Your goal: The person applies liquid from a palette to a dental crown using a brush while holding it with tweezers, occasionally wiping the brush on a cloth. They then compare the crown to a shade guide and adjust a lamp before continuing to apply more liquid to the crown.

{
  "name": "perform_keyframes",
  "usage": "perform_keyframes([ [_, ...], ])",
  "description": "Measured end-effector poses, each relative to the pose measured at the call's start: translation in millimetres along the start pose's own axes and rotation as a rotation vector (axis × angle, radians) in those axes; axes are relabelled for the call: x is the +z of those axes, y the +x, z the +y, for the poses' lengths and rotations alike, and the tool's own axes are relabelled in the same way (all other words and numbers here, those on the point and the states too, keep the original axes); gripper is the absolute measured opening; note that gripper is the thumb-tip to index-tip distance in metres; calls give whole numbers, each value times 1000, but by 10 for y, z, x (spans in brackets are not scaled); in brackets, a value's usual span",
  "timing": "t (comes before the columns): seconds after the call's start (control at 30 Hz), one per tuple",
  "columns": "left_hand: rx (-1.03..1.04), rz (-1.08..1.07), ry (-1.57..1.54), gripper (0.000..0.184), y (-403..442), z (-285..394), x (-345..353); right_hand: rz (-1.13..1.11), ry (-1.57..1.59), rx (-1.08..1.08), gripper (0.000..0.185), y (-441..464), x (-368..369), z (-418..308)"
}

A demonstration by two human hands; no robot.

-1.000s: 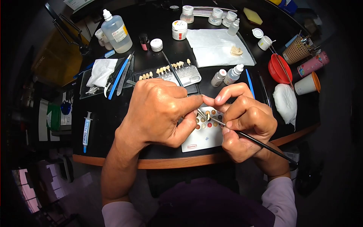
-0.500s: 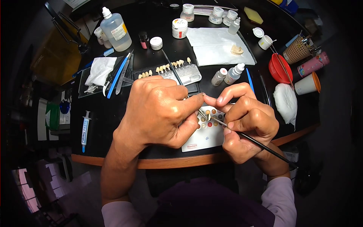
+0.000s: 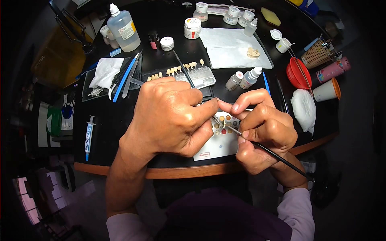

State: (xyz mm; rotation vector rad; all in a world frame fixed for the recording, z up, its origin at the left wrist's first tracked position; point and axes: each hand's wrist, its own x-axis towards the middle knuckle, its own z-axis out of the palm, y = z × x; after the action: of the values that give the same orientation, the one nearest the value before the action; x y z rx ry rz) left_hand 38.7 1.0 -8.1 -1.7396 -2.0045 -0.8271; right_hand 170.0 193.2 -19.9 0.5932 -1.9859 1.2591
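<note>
My left hand (image 3: 171, 116) is closed around a thin metal holder, whose tip shows past the fingers with a small tooth-coloured piece (image 3: 223, 123) at its end. In my right hand (image 3: 267, 132) is a black-handled brush (image 3: 277, 157), pinched between thumb and fingers, its tip at or beside the small piece. The two index fingertips meet above it. Beneath them lies a white palette card (image 3: 213, 148) with several round colour spots, partly covered by the hands. A second dark brush (image 3: 183, 68) slants behind my left hand.
Behind the hands are a tooth shade guide (image 3: 201, 78), two small bottles (image 3: 234, 81) and white tissue (image 3: 229, 48) with a tooth model (image 3: 253, 52). A red bowl (image 3: 298, 73) stands right; a firing paste syringe (image 3: 89, 138) and tall bottle (image 3: 124, 32) are left.
Both hands keep their grips and nearly the same pose. The brush has tilted very slightly, and the whole view has shifted a little.
</note>
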Motion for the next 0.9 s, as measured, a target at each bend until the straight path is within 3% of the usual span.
perform_keyframes([
  [0.9,7,15,-23,34,0,-3,-7,-25,19,-7,19,16,-16,-22],
])
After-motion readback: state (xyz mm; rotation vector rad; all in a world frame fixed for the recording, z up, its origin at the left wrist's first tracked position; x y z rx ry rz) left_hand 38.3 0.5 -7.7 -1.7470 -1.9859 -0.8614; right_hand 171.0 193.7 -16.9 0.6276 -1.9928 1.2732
